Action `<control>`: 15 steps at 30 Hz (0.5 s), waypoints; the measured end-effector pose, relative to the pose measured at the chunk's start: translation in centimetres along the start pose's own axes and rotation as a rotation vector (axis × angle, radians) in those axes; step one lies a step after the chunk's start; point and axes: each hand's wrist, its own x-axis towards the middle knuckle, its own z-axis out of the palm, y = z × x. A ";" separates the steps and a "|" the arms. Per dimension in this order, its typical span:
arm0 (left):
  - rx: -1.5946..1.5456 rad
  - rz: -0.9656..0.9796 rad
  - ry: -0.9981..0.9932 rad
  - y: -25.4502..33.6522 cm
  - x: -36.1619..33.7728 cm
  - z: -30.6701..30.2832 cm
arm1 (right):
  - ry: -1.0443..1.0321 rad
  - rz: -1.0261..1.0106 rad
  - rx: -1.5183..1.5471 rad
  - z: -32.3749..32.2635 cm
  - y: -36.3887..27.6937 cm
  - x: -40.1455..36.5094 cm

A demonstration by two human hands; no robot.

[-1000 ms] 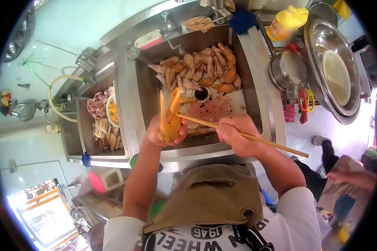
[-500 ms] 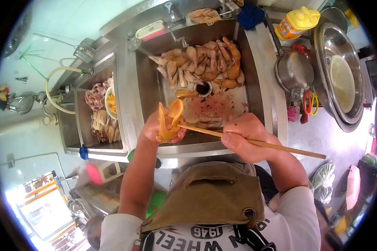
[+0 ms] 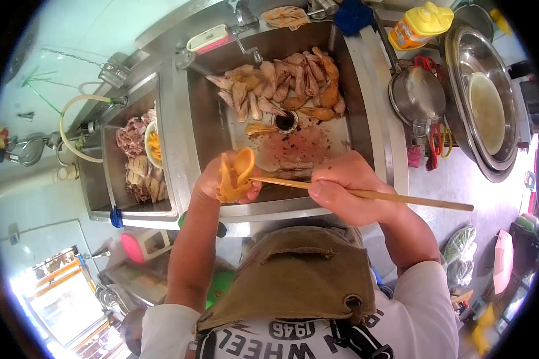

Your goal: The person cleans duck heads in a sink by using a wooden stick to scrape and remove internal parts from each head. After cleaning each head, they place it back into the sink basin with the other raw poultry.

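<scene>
My left hand [image 3: 208, 178], over the near rim of the sink, is closed around a duck head [image 3: 236, 179] with its orange bill spread open and pointing up. My right hand [image 3: 348, 186] grips a long wooden chopstick [image 3: 410, 198]. Its thin end meets the duck head near my left fingers; whether the tip is inside cannot be made out. Beyond my hands, a heap of plucked duck heads [image 3: 281, 84] lies at the back of the steel sink [image 3: 356, 102]. One yellowish head [image 3: 260, 129] sits beside the drain [image 3: 285, 122], near reddish liquid and dark bits.
A second sink [image 3: 111, 185] on the left holds pale meat pieces [image 3: 139, 170] and a white bowl [image 3: 151, 157] with orange pieces. On the right are a steel pot [image 3: 418, 96], large steel basins [image 3: 461, 119] and a yellow jug [image 3: 422, 27]. A faucet [image 3: 244, 42] stands behind the sink.
The camera view has shifted slightly. My right hand and the chopstick have tilted a little, while the chopstick's thin end stays at the duck head in my left hand.
</scene>
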 end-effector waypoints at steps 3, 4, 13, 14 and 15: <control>0.091 -0.036 -0.013 0.8 0.2 0.4 | -0.038 0.042 -0.002 -0.1 0.3 0.2; 0.110 -0.041 -0.004 0.9 0.1 0.3 | -0.075 0.046 0.020 -0.7 0.1 0.3; 0.193 -0.166 0.131 1.8 -0.8 0.4 | -0.044 0.148 0.103 -1.2 -0.7 0.6; 0.197 -0.171 0.133 1.8 -0.7 0.4 | -0.039 0.137 0.108 -1.0 -0.4 0.7; 0.201 -0.176 0.134 1.8 -0.6 0.5 | -0.034 0.125 0.113 -0.8 -0.1 0.7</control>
